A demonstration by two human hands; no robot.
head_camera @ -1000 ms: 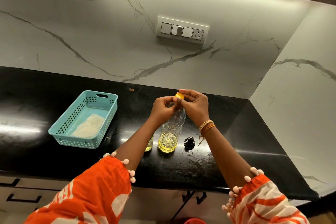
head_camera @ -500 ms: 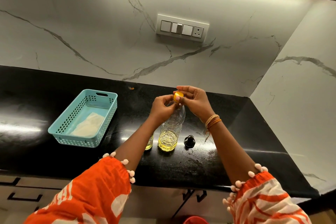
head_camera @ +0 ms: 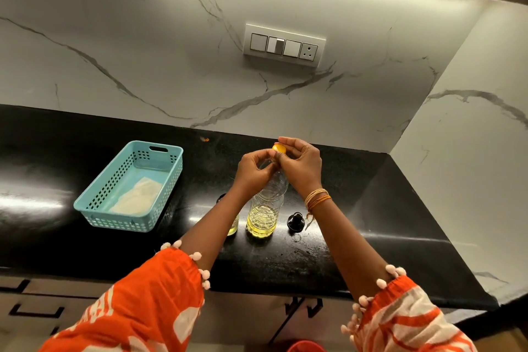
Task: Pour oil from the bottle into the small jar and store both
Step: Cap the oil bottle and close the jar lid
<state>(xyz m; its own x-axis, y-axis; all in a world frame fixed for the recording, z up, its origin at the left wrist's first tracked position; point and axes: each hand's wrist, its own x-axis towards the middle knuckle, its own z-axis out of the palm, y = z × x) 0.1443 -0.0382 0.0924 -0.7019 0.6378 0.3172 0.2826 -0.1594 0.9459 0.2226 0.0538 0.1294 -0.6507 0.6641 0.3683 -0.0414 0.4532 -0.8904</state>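
The right hand point(head_camera: 301, 164) pinches the yellow cap point(head_camera: 279, 148) atop the bottle point(head_camera: 265, 206), whose neck the left hand point(head_camera: 253, 170) grips. Judging by this, the cap is being turned; whether on or off is unclear. The small jar point(head_camera: 233, 227) stands just left of the bottle.

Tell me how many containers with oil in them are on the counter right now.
2. The clear bottle stands upright at the middle of the black counter, both hands at its neck. The small jar sits just left of it, mostly hidden behind the left forearm.
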